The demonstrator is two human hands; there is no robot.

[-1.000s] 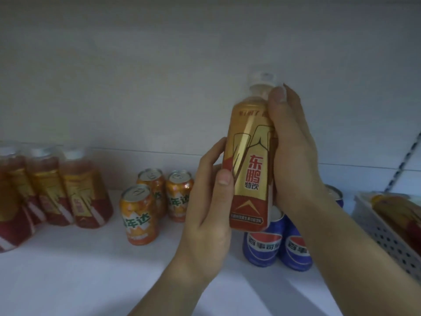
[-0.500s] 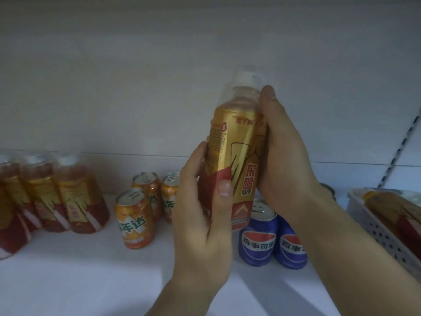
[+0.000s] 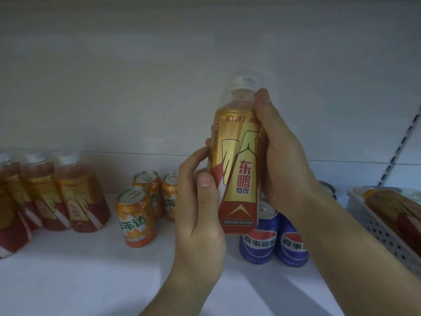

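Both the left hand (image 3: 200, 208) and right hand (image 3: 282, 156) gripped the bottle (image 3: 237, 169); full, stiff, glossy-sleeved, best held mid-body

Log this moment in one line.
left hand grips Dongpeng drink bottle low | right hand grips upper side | bottle upright, off shelf

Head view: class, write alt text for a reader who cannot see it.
A left hand and right hand hold a nearly upright gold-and-red plastic bottle with a white cap above a white shelf. Behind stand orange cans, blue cans and matching bottles.
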